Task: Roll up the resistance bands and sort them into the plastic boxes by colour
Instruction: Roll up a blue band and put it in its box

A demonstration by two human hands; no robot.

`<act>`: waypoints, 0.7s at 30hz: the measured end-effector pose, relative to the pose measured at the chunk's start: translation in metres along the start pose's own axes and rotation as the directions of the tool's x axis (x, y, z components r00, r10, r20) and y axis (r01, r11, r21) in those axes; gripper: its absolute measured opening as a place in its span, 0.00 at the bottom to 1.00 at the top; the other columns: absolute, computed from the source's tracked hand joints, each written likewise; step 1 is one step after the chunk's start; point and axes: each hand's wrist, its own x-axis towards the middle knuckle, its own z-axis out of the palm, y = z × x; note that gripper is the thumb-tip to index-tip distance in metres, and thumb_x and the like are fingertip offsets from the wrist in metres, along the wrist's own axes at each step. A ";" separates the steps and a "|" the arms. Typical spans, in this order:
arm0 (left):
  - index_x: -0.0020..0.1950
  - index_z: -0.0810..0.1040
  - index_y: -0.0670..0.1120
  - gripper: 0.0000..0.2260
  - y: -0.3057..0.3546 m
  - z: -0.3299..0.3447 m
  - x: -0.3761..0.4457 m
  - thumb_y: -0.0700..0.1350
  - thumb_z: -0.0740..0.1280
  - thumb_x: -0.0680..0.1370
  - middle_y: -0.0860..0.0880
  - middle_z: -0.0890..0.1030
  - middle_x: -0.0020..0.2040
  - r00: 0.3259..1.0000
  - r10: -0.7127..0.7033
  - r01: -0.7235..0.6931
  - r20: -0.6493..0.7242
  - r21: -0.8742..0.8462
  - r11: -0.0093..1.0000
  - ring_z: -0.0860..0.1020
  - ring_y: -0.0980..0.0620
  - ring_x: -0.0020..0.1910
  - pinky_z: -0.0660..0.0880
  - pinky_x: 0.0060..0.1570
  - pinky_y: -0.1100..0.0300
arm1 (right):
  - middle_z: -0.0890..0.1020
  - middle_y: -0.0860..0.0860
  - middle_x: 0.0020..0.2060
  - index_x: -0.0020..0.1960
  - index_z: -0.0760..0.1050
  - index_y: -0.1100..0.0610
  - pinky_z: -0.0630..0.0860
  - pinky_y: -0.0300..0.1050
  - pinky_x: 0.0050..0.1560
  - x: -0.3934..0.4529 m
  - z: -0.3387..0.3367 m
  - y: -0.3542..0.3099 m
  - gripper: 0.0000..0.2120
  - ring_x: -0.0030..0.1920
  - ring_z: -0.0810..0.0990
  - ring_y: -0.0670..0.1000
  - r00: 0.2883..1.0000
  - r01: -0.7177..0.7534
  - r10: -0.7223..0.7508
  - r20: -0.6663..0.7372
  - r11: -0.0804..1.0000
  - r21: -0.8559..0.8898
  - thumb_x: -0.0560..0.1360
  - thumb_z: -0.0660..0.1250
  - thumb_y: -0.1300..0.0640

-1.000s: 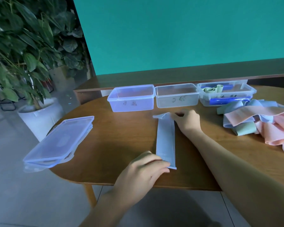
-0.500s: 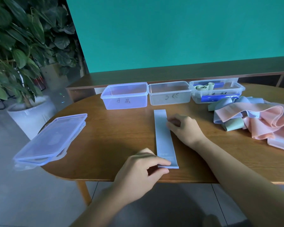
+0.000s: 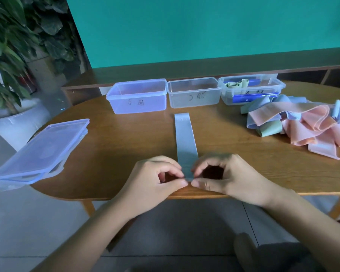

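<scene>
A light blue resistance band [image 3: 185,140] lies flat and straight on the wooden table [image 3: 126,154], running away from me. My left hand [image 3: 157,183] and my right hand [image 3: 226,175] both pinch its near end between thumb and fingers by the table's front edge. Three clear plastic boxes stand in a row at the back: a left box [image 3: 137,97] and a middle box [image 3: 192,93], both with nothing in them, and a right box [image 3: 251,91] holding a rolled green band and dark blue items.
A heap of loose pink, blue and green bands [image 3: 302,122] lies at the right of the table. Stacked clear lids [image 3: 43,150] overhang the table's left edge. A potted plant [image 3: 12,65] stands on the floor at the left.
My right hand has come from the band's far part down to its near end, joining the left hand. The band now lies fully flat and straight.
</scene>
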 end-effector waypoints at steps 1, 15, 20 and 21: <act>0.47 0.88 0.54 0.05 0.001 0.000 0.000 0.51 0.76 0.72 0.62 0.83 0.50 1.000 0.002 -0.002 0.008 0.007 1.000 0.81 0.62 0.51 0.76 0.44 0.70 | 0.84 0.43 0.49 0.48 0.84 0.49 0.78 0.50 0.56 -0.001 0.000 0.001 0.07 0.54 0.82 0.48 1.000 0.011 -0.011 0.003 1.000 -0.018 0.74 0.75 0.47; 0.40 0.82 0.53 0.08 0.002 -0.001 0.003 0.56 0.72 0.73 0.62 0.78 0.51 0.997 -0.072 0.068 0.040 0.088 0.994 0.78 0.58 0.44 0.72 0.38 0.72 | 0.77 0.35 0.59 0.39 0.84 0.48 0.75 0.44 0.60 0.003 -0.002 0.004 0.09 0.60 0.76 0.37 0.986 -0.167 0.164 -0.043 0.983 -0.078 0.71 0.75 0.43; 0.44 0.81 0.54 0.03 0.001 0.001 0.004 0.51 0.73 0.75 0.60 0.78 0.48 0.998 -0.043 0.042 0.033 0.052 0.998 0.78 0.56 0.48 0.73 0.39 0.69 | 0.75 0.36 0.60 0.37 0.81 0.49 0.74 0.36 0.56 0.006 -0.003 0.004 0.11 0.57 0.75 0.35 0.974 -0.224 0.217 -0.070 0.966 -0.125 0.70 0.76 0.44; 0.46 0.81 0.55 0.02 0.002 0.002 0.004 0.50 0.73 0.75 0.59 0.79 0.47 0.999 -0.034 0.032 0.042 0.041 0.999 0.78 0.55 0.48 0.73 0.39 0.69 | 0.75 0.36 0.60 0.38 0.81 0.48 0.73 0.33 0.55 0.007 -0.002 0.004 0.09 0.56 0.76 0.35 0.974 -0.223 0.215 -0.076 0.968 -0.115 0.70 0.77 0.45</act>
